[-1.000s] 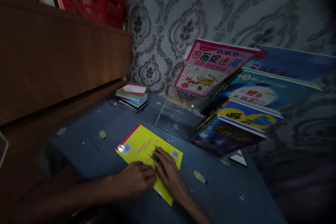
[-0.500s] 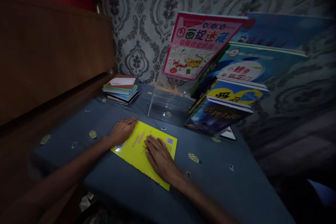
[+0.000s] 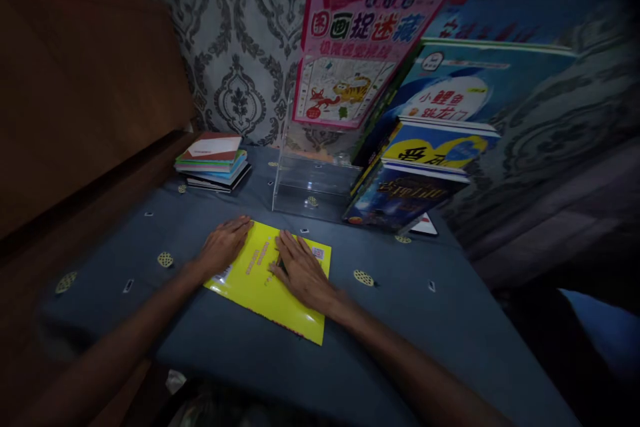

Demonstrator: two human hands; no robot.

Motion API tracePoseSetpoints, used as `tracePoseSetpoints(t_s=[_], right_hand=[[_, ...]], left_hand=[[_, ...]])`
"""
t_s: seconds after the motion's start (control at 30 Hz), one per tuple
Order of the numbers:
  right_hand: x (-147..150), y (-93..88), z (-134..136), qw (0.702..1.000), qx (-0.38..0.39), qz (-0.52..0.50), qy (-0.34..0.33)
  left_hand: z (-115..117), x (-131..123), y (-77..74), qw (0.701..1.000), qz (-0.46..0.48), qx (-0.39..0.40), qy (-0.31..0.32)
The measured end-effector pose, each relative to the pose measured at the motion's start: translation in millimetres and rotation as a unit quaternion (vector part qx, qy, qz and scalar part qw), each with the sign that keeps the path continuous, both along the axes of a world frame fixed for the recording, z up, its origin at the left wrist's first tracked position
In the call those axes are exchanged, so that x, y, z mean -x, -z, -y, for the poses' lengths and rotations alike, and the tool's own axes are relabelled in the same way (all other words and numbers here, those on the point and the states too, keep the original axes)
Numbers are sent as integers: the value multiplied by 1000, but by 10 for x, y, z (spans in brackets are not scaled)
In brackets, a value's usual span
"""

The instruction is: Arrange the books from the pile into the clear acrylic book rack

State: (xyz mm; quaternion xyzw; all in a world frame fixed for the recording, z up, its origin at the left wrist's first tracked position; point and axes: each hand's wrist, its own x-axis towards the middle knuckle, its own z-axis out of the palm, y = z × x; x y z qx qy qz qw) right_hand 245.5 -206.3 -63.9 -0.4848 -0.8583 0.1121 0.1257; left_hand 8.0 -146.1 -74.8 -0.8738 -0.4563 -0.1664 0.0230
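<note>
Yellow book (image 3: 270,310): lies flat on the cloth in the near middle, short of the stand and partly under both hands. Uneven pressure from the palms could make it skid or turn, since its cover looks slick. It is thin, rectangular and glossy, with a printed square (image 3: 319,253) toward its far right corner.
Left hand (image 3: 225,245): palm down over the book's left edge, fingers straight and close together, gripping nothing.
Right hand (image 3: 303,273): palm down on the right half, fingers extended, thumb apart; it grips nothing either (what print it covers, I cannot tell).
Cloth (image 3: 240,347): could ruck up if the book were dragged hard. Dark blue-grey, dotted with pale oval motifs.
Stand (image 3: 310,177): a book shoved far enough could knock its near edge and jolt the load. Clear, stepped, apparently hard plastic.
Dark book (image 3: 407,200): nearest of the tilted row on the stand's right side; a jolt could make it slip. Its cover is shiny.
Pink book (image 3: 345,87): leans high on the left, a broad flat rectangle, likely top-heavy if bumped.
Stack (image 3: 213,163): far left, its layers uneven, so a brush could spill the upper ones.
Wall (image 3: 240,100): farthest, grey with curling ornament.
</note>
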Motion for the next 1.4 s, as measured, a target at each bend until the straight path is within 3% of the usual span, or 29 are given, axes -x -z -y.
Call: tracePoseSetpoints(t_s=[0.33,0.77,1.03,1.23,1.4], right_hand=[[-570,140,247,997,-35,17,63],[-621,267,254,995,-64,23,69],[-625,292,247,994,-82,25,69],[-623,325,231,993,-85,36,75],[-651,355,220,992,-88,46,79]], left_hand=[[-3,10,-3,1000,11,-16,12],[67,55,-43,998,-49,13,24],[437,62,-116,997,-55,35,41],[793,192,-192,997,-47,57,11],[1150,395,-197,999,-38,18,-29]])
